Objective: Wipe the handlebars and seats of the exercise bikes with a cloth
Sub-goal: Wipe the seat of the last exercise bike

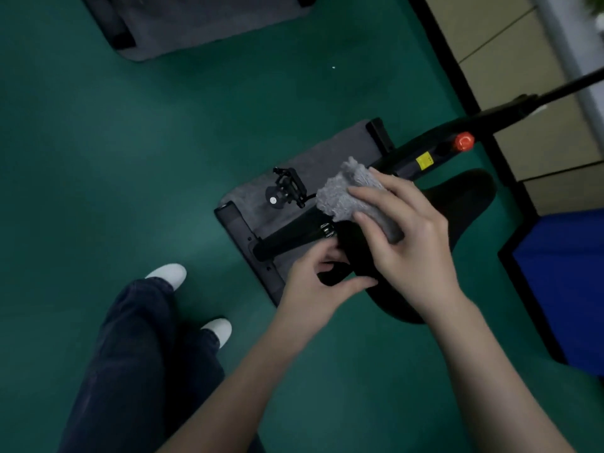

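the cloth (346, 194) is grey and fuzzy, bunched into a thick wad with a ragged, tufted edge sticking up at its far end. its long axis runs from upper left to lower right in the head view, and the tufted end points away from you, toward the bike's frame (411, 152). it sits on the near-left side of the seat (464, 197), under your right hand (415, 246), whose fingers are curled over the top of it, with the fingertips pressing into the pile and the thumb hidden.

the seat is black and smooth. its broad end curves round to the right and toward you, and its narrow end reaches left. most of its middle is hidden under your hand. your left hand (310, 286) has thumb and fingers pinched round that narrow black end, just below the cloth.

beyond the seat the black frame carries a red knob (464, 141) and a yellow sticker (424, 161). a black pedal (289, 188) sits left of the cloth, above a grey mat (313, 165), and a black stabiliser bar (243, 246) lies across the mat's near edge. the mat rests on a green floor (130, 158).

at lower left are your dark trousers (137, 354) and two white shoes (170, 274). a second grey mat (202, 24) lies at the top, and a blue block (565, 289) stands at the right.
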`<state>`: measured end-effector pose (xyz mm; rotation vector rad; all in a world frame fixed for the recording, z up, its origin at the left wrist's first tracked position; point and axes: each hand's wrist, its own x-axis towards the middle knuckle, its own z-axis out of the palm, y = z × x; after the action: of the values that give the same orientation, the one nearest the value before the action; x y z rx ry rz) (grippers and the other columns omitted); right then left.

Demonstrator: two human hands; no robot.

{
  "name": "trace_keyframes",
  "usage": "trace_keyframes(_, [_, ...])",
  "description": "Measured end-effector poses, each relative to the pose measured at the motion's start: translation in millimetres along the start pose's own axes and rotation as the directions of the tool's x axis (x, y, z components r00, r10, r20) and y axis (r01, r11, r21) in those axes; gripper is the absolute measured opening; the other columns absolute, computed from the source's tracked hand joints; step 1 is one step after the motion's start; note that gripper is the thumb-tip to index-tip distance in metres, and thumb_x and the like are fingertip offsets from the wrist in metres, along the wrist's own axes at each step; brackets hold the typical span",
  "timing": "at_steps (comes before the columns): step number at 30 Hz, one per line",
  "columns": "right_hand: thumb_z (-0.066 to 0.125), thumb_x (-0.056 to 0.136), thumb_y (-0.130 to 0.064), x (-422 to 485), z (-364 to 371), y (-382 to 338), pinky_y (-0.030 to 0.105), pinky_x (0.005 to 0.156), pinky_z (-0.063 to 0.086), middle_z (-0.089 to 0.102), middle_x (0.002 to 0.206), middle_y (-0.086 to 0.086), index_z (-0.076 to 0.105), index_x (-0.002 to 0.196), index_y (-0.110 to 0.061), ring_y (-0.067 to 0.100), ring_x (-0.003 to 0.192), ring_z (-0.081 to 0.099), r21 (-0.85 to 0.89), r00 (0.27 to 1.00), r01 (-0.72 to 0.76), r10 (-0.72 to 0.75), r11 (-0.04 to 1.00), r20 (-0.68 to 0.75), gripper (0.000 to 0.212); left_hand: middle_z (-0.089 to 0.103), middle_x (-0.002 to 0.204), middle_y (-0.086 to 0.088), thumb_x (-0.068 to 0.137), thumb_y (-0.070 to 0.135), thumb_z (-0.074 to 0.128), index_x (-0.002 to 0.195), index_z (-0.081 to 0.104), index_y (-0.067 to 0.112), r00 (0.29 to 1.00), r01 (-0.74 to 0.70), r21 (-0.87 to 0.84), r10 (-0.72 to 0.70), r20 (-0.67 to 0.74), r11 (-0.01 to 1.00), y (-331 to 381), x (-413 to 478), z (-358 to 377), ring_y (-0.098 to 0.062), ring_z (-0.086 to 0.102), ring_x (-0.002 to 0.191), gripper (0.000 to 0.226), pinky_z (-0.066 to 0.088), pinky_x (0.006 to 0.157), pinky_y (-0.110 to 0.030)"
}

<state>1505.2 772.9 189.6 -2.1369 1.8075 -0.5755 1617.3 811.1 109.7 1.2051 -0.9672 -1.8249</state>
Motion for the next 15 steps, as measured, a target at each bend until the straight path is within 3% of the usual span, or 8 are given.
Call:
trace_keyframes(2, [0.066, 0.087, -0.006, 11.7, -6.6, 2.6, 0.04, 0.106, 0.042, 0.061, 0.123, 0.009, 0.071, 0.108, -0.008, 0.017, 0.125, 0.053, -0.004, 0.991, 0.043, -0.042, 0.999, 0.131, 0.022, 0.066, 0.083, 0.024, 0.063, 0.018, 0.086, 0.098, 0.059, 0.041, 1.0, 0.018, -0.017, -0.018, -0.004, 1.0, -2.5, -0.3, 1.2, 0.002, 0.061, 0.089, 0.049, 0.046, 0.092, -0.024])
trace_keyframes(6, [0.067, 0.084, -0.006, 12.0, -19.6, 7.1, 0.044, 0.112, 0.034, 0.064, 0.12, 0.009, 0.073, 0.103, -0.008, 0.022, 0.126, 0.052, -0.003, 0.877, 0.281, -0.256, 0.96, 0.406, 0.02, 0.07, 0.096, 0.001, 0.05, 0.036, 0.086, 0.094, 0.063, 0.02, 0.995, 0.078, -0.142, -0.086, -0.049, 0.987, -5.9, 0.0, 7.5, -0.016, 0.064, 0.098, 0.052, 0.05, 0.094, -0.039])
trace_keyframes(9, [0.067, 0.086, -0.013, 22.5, -18.8, 5.0, 0.043, 0.111, 0.035, 0.066, 0.113, 0.011, 0.073, 0.102, -0.008, 0.024, 0.117, 0.058, -0.07, 0.826, 0.368, -0.291, 0.927, 0.483, 0.018, 0.069, 0.093, 0.0, 0.054, 0.023, 0.09, 0.092, 0.063, 0.02, 0.992, 0.089, -0.183, -0.104, -0.076, 0.979, -10.1, 0.0, 12.7, -0.015, 0.063, 0.096, 0.047, 0.049, 0.092, -0.036])
trace_keyframes(12, [0.067, 0.087, -0.016, 47.7, -8.8, 0.0, 0.032, 0.103, 0.043, 0.066, 0.108, 0.007, 0.072, 0.105, -0.01, 0.025, 0.104, 0.062, -0.173, 0.829, 0.334, -0.201, 0.926, 0.522, 0.02, 0.066, 0.082, 0.019, 0.061, 0.008, 0.086, 0.096, 0.061, 0.034, 0.996, 0.036, -0.198, -0.052, -0.075, 0.98, -12.0, -2.4, 15.7, -0.002, 0.06, 0.085, 0.051, 0.048, 0.084, -0.022])
trace_keyframes(15, [0.065, 0.088, -0.019, 74.3, -2.3, 2.8, 0.029, 0.094, 0.044, 0.067, 0.109, 0.005, 0.071, 0.108, -0.009, 0.021, 0.104, 0.062, -0.189, 0.879, 0.145, -0.039, 0.971, 0.475, 0.023, 0.064, 0.086, 0.011, 0.061, 0.005, 0.085, 0.108, 0.059, 0.032, 0.998, 0.006, -0.209, -0.019, -0.059, 0.978, -10.4, -0.3, 12.8, -0.005, 0.058, 0.085, 0.06, 0.047, 0.082, -0.022])
